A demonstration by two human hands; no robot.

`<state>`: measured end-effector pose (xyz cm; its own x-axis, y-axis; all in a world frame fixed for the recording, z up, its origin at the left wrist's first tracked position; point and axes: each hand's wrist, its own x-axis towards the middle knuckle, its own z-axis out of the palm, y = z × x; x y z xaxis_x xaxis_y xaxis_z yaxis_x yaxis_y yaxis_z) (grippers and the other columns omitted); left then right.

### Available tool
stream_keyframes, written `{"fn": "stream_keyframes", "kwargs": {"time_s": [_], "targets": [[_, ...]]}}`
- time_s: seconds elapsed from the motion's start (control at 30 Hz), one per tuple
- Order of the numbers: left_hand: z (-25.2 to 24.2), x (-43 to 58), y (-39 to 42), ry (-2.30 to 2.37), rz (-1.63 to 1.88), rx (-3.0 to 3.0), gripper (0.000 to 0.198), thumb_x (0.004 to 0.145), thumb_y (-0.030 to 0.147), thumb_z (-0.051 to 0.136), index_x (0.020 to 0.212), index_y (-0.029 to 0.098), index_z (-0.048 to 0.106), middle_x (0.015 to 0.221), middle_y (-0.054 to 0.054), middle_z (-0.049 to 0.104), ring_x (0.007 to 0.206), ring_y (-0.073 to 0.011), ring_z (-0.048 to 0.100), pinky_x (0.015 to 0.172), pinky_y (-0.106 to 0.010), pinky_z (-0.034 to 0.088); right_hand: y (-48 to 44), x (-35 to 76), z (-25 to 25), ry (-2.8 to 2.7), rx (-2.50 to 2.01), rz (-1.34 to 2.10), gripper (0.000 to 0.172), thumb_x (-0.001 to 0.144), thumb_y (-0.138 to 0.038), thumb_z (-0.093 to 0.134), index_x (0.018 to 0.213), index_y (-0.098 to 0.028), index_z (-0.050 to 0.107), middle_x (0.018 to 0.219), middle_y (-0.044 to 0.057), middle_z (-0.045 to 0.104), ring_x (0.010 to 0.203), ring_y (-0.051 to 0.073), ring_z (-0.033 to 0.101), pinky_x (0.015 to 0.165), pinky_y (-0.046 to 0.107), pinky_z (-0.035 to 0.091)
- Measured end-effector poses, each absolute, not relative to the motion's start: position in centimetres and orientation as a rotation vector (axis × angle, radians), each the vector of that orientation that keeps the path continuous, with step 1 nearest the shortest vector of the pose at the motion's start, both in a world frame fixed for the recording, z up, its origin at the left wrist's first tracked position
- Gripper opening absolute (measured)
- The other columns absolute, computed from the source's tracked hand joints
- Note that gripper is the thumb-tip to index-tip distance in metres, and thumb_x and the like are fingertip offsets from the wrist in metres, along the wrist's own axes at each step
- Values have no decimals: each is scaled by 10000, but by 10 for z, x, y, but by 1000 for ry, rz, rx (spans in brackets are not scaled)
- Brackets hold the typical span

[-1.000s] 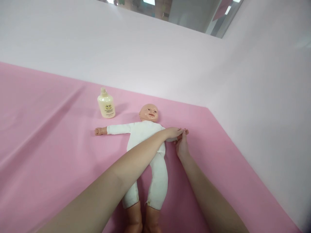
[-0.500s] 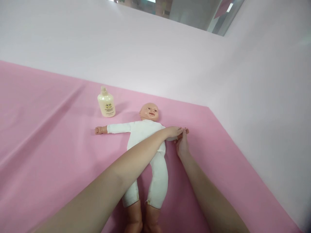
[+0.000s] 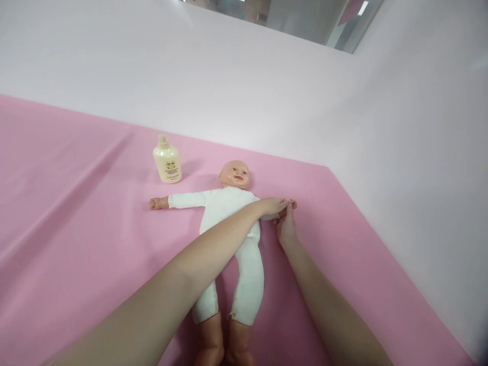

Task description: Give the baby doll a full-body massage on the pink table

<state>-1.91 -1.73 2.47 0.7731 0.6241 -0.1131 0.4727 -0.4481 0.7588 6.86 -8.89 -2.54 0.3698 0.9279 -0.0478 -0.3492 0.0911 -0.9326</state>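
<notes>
A baby doll (image 3: 224, 208) with a white cloth body lies on its back, head at the far end and feet toward me. Both its arms are stretched out sideways. My left hand (image 3: 272, 206) reaches across the doll's torso and is closed around its arm on the right side, near the wrist. From below, my right hand (image 3: 286, 231) grips the same doll's hand, its thumb and fingers meeting my left fingertips. Only the tips of the doll's fingers show past my hands. My left forearm hides part of the doll's belly and one leg.
A cream lotion bottle (image 3: 168, 161) with a printed label stands upright beyond the doll's outstretched left-side arm. Under everything is a creased pink sheet (image 3: 76, 213). White walls (image 3: 213, 81) rise along the back and right, with a window (image 3: 297, 23) at the top.
</notes>
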Motion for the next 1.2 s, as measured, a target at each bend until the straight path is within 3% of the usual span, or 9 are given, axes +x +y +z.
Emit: {"fn": "stream_keyframes", "kwargs": {"time_s": [0.27, 0.53, 0.93, 1.2], "targets": [[25, -19, -16, 817, 243, 2135, 655, 1033, 476, 179, 1256, 88, 656, 1279, -155, 689, 1143, -264, 646, 971, -333, 467, -90, 69, -26, -662, -1074, 1072, 641, 778, -719, 614, 1234, -269, 627, 1105, 24, 644, 741, 105, 507, 550, 226, 328], [24, -19, -17, 807, 243, 2099, 650, 1034, 481, 176, 1239, 104, 664, 1217, -143, 716, 1052, -250, 680, 867, -315, 496, -90, 67, -22, -648, -1060, 1075, 614, 753, -701, 655, 1172, -256, 602, 1046, 8, 617, 727, 92, 484, 524, 208, 316], [27, -20, -18, 810, 213, 2092, 659, 1037, 474, 160, 1235, 91, 658, 1170, -153, 726, 956, -244, 697, 878, -329, 496, -91, 66, -20, -640, -1063, 1074, 598, 760, -685, 659, 1151, -237, 602, 1041, 18, 618, 709, 83, 478, 516, 196, 322], [23, -19, -14, 776, 260, 2086, 647, 1039, 466, 169, 1240, 92, 658, 1234, -156, 697, 1106, -252, 651, 963, -334, 467, -91, 65, -20, -627, -1057, 1078, 577, 763, -680, 654, 1119, -229, 601, 996, 14, 611, 704, 88, 467, 520, 205, 313]]}}
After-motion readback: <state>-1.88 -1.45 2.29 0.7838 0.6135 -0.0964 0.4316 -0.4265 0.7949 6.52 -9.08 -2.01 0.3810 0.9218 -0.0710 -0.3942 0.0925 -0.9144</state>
